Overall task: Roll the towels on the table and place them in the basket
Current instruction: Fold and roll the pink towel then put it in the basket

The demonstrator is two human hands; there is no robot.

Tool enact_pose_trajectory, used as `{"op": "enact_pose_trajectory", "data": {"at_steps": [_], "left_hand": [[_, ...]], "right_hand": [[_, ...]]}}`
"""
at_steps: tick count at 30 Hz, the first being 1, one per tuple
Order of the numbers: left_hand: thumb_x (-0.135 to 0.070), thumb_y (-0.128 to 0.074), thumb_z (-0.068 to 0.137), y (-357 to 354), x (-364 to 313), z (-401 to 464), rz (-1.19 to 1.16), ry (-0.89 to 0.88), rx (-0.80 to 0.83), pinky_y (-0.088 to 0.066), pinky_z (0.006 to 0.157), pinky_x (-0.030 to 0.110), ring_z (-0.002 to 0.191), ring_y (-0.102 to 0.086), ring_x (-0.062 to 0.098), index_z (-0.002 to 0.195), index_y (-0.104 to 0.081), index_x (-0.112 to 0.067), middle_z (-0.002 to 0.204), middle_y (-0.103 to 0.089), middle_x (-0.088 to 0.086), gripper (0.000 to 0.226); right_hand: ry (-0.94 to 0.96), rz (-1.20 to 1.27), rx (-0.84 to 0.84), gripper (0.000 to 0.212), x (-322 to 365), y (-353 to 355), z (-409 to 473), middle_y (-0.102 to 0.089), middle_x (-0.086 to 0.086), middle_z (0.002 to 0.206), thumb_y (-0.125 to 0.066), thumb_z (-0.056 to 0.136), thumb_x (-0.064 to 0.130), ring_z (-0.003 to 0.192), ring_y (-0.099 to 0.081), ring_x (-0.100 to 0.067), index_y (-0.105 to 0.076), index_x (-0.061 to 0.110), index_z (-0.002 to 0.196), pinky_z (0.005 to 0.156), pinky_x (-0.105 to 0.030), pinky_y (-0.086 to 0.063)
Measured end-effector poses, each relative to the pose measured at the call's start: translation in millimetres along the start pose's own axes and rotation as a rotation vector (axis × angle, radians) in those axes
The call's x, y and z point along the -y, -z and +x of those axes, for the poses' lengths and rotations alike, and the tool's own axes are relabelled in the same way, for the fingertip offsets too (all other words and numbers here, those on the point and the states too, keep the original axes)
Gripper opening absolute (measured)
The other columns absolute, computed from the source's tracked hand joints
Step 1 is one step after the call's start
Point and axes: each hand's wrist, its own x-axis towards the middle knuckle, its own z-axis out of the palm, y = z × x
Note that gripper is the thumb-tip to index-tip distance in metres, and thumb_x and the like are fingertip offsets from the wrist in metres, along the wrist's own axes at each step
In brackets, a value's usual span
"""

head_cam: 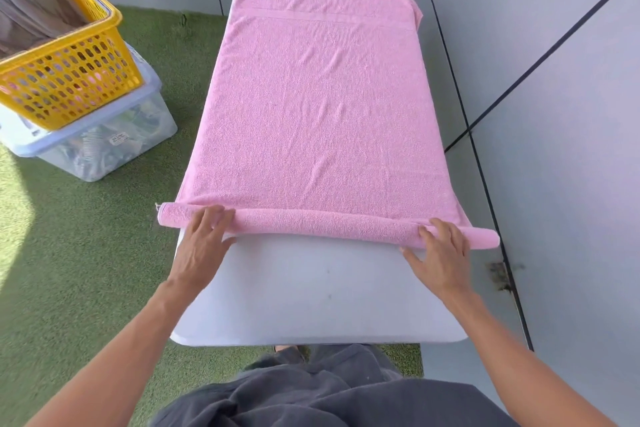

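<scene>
Pink towel (318,114): spread on white table (311,288), near edge rolled; roll pressed by left hand (204,239) and right hand (440,246), fingers seemingly straight.

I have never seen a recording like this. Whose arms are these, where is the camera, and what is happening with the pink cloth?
There is no machine here. A person wears one wide-angle camera on the head, and it looks forward and down, so you see that person's own two arms and lap.

A pink towel lies spread on a pale table. Its near edge is already rolled into a thin tube. The left hand and the right hand rest on that roll, one near each end, with fingers fairly straight; they press it rather than grip it.

On the left, on green turf, a yellow basket sits on a clear bin. A grey cloth hangs in the basket.
</scene>
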Motion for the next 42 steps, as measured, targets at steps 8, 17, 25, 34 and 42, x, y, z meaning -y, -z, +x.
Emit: {"op": "enact_pose_trajectory", "data": {"at_steps": [8, 17, 25, 34, 42], "left_hand": [[-0.018, -0.06, 0.094, 32.3, 15.7, 49.0, -0.06, 0.117, 0.474, -0.035, 0.099, 0.037, 0.116, -0.05, 0.031, 0.127, -0.06, -0.01, 0.122, -0.059, 0.009, 0.034], [-0.015, -0.071, 0.085, 14.6, -8.2, 38.8, 0.067, 0.12, -0.134, -0.044, 0.07, 0.048, 0.085, -0.051, 0.034, 0.091, -0.069, -0.01, 0.095, -0.057, 0.011, 0.008], [-0.002, -0.074, 0.077, 0.9, -2.8, 27.5, 0.061, 0.02, 0.01, -0.045, 0.085, 0.048, 0.105, -0.054, 0.035, 0.118, -0.059, -0.007, 0.115, -0.061, 0.011, 0.044], [-0.012, -0.066, 0.088, 27.7, 14.7, 60.2, -0.184, 0.134, 0.368, -0.042, 0.096, 0.041, 0.112, -0.055, 0.032, 0.122, -0.064, -0.014, 0.119, -0.062, 0.01, 0.034], [-0.02, -0.081, 0.074, -1.8, -1.3, 22.7, 0.047, -0.053, -0.006, -0.044, 0.093, 0.051, 0.107, -0.057, 0.034, 0.121, -0.06, -0.006, 0.116, -0.062, 0.011, 0.054]], "right_hand": [[0.056, 0.175, 0.4, 0.026, -17.4, 28.4, 38.5, -0.058, -0.006, 0.083, -0.069, 0.086, 0.029, 0.082, -0.056, -0.031, -0.056, 0.014, 0.069, 0.072, -0.04, -0.044], [-0.093, 0.215, -0.044, 0.012, -1.8, 13.0, 34.7, -0.057, -0.003, 0.112, -0.063, 0.09, 0.03, 0.115, -0.047, -0.028, -0.071, 0.022, 0.095, 0.101, -0.045, -0.032], [0.006, 0.078, 0.122, 0.037, 2.5, 5.8, 30.9, -0.058, -0.008, 0.116, -0.069, 0.084, 0.02, 0.115, -0.047, -0.034, -0.06, 0.01, 0.119, 0.101, -0.051, -0.035], [-0.101, 0.371, 0.466, 0.022, -16.2, 41.2, 61.8, -0.056, -0.002, 0.103, -0.073, 0.083, 0.024, 0.097, -0.056, -0.023, -0.063, 0.018, 0.102, 0.072, -0.028, -0.042], [0.006, 0.103, 0.054, 0.055, 1.2, -4.3, 22.3, -0.051, -0.001, 0.126, -0.07, 0.082, 0.044, 0.127, -0.038, -0.029, -0.054, 0.017, 0.127, 0.109, -0.047, -0.025]]}}
